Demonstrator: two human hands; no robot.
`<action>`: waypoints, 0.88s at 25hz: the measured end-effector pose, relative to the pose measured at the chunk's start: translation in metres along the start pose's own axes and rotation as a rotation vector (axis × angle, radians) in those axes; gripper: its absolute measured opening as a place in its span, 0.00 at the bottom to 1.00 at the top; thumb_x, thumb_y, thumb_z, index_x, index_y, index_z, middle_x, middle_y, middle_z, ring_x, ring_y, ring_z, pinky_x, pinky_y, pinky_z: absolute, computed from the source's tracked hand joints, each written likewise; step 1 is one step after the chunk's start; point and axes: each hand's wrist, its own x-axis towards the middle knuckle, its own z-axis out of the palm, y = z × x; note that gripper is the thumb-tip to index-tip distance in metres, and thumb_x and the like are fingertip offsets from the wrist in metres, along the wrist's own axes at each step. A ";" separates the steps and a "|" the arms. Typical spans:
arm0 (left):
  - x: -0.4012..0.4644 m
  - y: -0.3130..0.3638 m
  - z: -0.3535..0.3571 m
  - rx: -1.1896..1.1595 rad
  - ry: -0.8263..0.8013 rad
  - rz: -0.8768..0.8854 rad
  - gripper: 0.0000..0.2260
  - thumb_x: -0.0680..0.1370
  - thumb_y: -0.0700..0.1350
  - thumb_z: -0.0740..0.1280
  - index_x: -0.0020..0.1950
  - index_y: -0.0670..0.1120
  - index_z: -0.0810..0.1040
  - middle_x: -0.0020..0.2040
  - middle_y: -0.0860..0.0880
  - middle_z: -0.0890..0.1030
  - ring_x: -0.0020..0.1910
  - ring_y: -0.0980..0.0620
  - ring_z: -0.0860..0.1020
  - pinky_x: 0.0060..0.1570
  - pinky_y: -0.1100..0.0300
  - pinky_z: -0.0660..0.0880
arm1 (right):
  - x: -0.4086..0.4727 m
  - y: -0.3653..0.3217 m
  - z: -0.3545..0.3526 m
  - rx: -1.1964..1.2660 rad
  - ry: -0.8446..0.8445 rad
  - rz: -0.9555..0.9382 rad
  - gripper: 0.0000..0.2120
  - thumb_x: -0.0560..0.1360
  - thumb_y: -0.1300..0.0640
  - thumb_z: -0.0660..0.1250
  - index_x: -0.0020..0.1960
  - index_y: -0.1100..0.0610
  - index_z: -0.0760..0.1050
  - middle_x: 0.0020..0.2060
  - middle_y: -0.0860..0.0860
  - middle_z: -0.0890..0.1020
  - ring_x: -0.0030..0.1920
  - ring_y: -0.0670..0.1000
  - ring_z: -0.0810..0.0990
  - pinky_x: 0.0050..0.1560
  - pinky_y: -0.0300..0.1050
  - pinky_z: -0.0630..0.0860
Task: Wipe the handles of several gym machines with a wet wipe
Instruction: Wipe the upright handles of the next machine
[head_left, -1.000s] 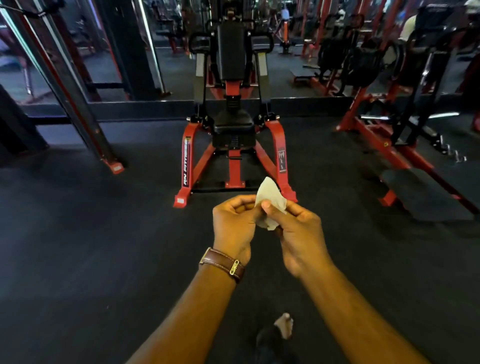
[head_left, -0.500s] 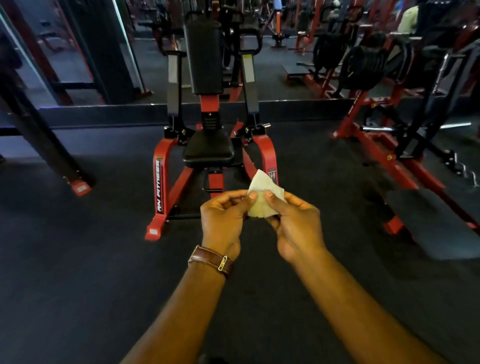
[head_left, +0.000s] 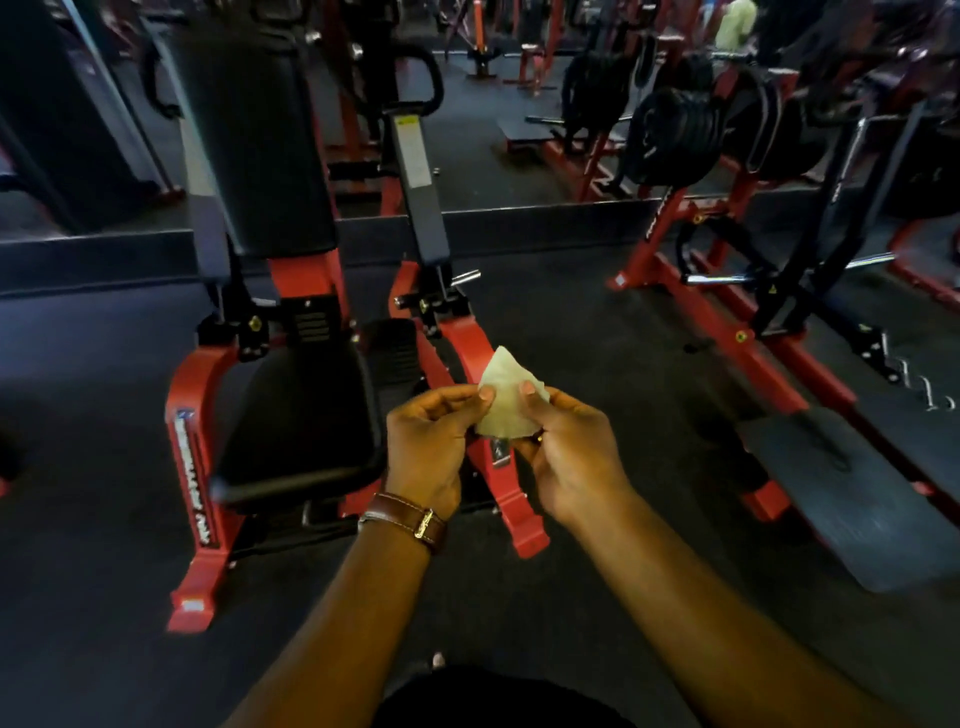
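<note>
Both my forearms are bare to the lower edge of view, no sleeves showing. My left hand (head_left: 431, 447) and right hand (head_left: 569, 457) wear no gloves and, as far as I can see, no rings. Fingernails short and plain. On my left wrist: a brown leather watch strap (head_left: 408, 521) with pale stitching along its edge and a gold-coloured buckle (head_left: 426, 522). Watch face not visible. Dark clothing (head_left: 498, 699) at bottom centre, blurred.

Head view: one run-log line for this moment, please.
left hand: pinches wet wipe | right hand: pinches wet wipe | red seated machine: handles unwiped
</note>
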 end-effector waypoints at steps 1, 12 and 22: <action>0.033 0.002 0.015 0.011 -0.017 -0.007 0.06 0.73 0.35 0.75 0.48 0.37 0.85 0.46 0.40 0.86 0.47 0.44 0.85 0.46 0.55 0.81 | 0.029 -0.014 0.006 0.004 0.012 -0.006 0.08 0.79 0.61 0.67 0.51 0.66 0.80 0.47 0.61 0.85 0.49 0.59 0.85 0.51 0.51 0.83; 0.309 -0.033 0.207 0.228 -0.084 0.250 0.09 0.75 0.31 0.71 0.47 0.45 0.82 0.46 0.47 0.84 0.47 0.52 0.83 0.48 0.57 0.79 | 0.348 -0.151 -0.026 -0.005 -0.072 0.112 0.05 0.78 0.59 0.68 0.48 0.62 0.80 0.40 0.54 0.87 0.41 0.51 0.87 0.44 0.48 0.84; 0.484 -0.014 0.329 0.122 0.207 0.292 0.12 0.74 0.35 0.73 0.58 0.39 0.83 0.51 0.45 0.86 0.51 0.49 0.85 0.48 0.59 0.81 | 0.564 -0.252 0.013 -0.065 -0.352 0.166 0.08 0.75 0.64 0.71 0.54 0.61 0.81 0.49 0.58 0.86 0.50 0.54 0.86 0.52 0.49 0.80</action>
